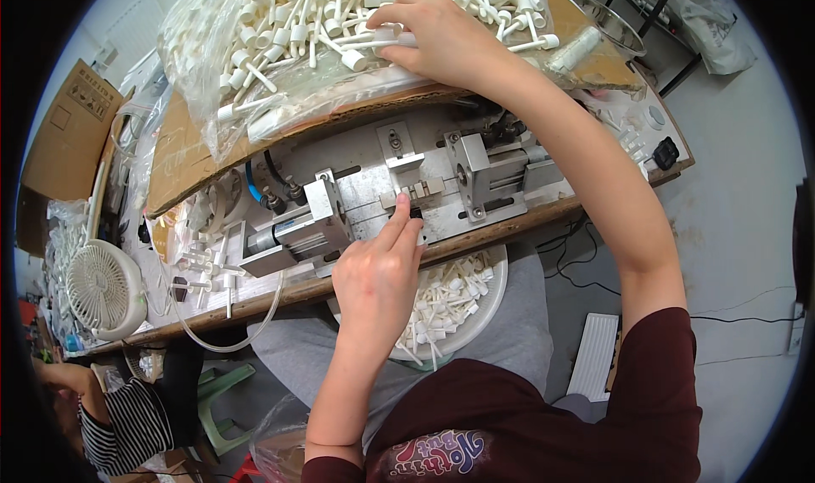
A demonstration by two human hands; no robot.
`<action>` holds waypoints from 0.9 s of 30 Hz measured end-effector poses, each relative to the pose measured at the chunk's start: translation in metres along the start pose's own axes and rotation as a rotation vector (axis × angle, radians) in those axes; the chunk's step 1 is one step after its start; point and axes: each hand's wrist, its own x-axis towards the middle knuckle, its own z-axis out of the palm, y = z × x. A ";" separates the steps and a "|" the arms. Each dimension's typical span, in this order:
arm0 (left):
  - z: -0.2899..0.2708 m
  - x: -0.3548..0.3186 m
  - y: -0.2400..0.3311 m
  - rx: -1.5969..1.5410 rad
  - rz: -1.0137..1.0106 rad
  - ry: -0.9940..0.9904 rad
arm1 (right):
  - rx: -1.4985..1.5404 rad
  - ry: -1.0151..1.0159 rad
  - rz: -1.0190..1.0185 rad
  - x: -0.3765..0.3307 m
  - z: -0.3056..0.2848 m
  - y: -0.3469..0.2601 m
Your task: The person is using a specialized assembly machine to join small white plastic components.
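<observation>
My right hand (437, 42) reaches over a big heap of white plastic capped sticks (297, 25) in a clear bag. Thumb and fingers pinch one white plastic capped stick (386, 38) at the heap's near edge. My left hand (373, 275) is over the front of a metal clamping fixture (365, 216). Its index finger is stretched out, with the tip on the small slotted block (413, 193) at the fixture's middle. The other fingers curl underneath, partly hidden, and nothing shows in them. Metal cylinder units (310, 228) flank the block on both sides.
A round white tub (488, 300) of similar pieces rests on my lap below the bench edge. Cardboard (182, 156) lies under the bag. A white fan (106, 289) stands at left, near loose white pieces (204, 266). Another person (127, 424) sits lower left.
</observation>
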 end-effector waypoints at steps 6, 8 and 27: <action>0.000 0.000 -0.003 -0.031 -0.022 -0.001 | 0.045 0.140 -0.020 -0.001 0.001 0.002; -0.001 0.001 -0.003 -0.033 -0.028 -0.013 | 0.026 0.245 -0.055 -0.001 -0.002 0.001; 0.002 -0.001 -0.009 -0.066 0.039 0.045 | 0.603 0.146 0.360 -0.009 -0.020 0.001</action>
